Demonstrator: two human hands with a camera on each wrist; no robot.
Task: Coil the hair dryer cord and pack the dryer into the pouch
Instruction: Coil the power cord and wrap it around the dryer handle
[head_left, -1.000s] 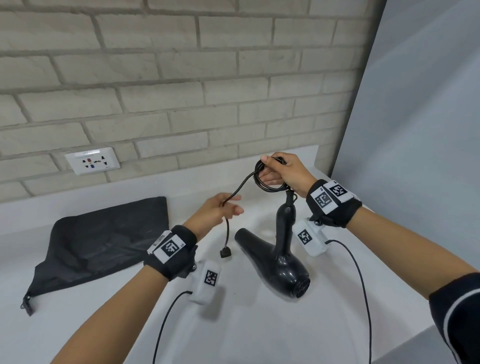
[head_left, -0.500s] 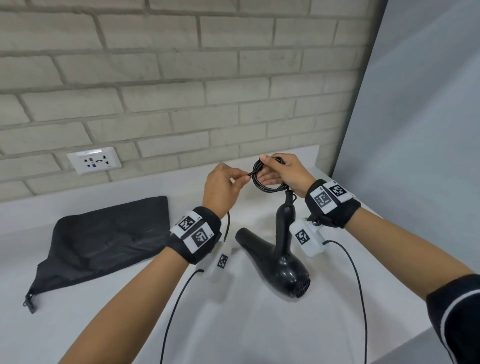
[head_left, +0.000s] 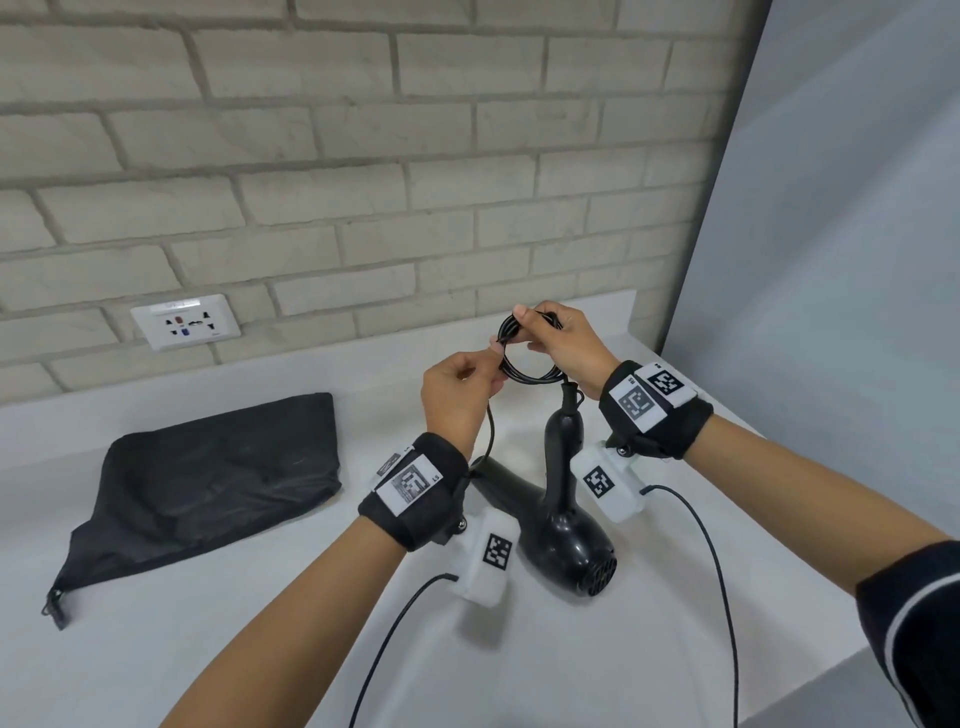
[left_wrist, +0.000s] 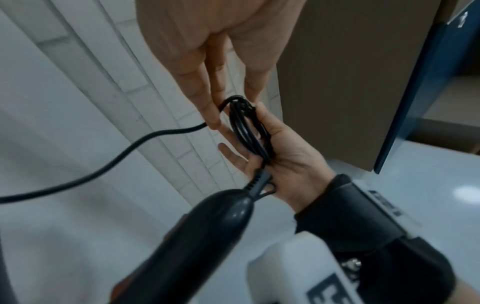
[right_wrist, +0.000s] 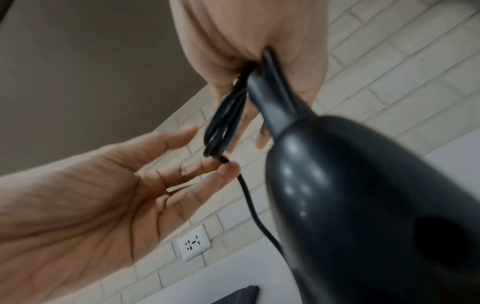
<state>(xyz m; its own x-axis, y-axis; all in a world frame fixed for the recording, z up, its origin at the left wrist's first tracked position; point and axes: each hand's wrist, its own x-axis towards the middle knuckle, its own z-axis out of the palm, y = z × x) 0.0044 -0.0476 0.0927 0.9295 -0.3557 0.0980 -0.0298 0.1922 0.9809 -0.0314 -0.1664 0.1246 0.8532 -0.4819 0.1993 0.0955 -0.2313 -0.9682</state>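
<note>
While the right hand (head_left: 563, 345) keeps the gathered loops of the hair dryer cord (head_left: 524, 358) pinched together above the table (head_left: 571, 665), the left hand (head_left: 457, 387) pinches the loose strand of that cord just beside the coil, thumb and fingertips closed on it. From the right wrist view the left fingers (right_wrist: 226, 170) hold the strand right where it leaves the loops, and the free tail drops away below them.

The black hair dryer (head_left: 561, 514) hangs from the coil by its handle, with its barrel low near the table; whether it rests there I cannot tell. The dark fabric pouch (head_left: 208, 483) lies flat well to the left, its zipper pull at the near corner, and nothing is in it yet.

The step in hand looks like laying the next turn onto the coil. To do it well, the left hand should carry the strand round in a loop the same size as those already held, letting the cord roll a little between the fingers so it does not twist or kink. The right hand should open only enough to take the new turn under the thumb, then close again, or the earlier loops may spring apart. Keeping the coil close to the strain relief at the handle end avoids a sharp bend there. The plug end is out of sight, so how much cord remains is unclear.

A white wall socket (head_left: 185, 321) sits in the brick wall behind.
</note>
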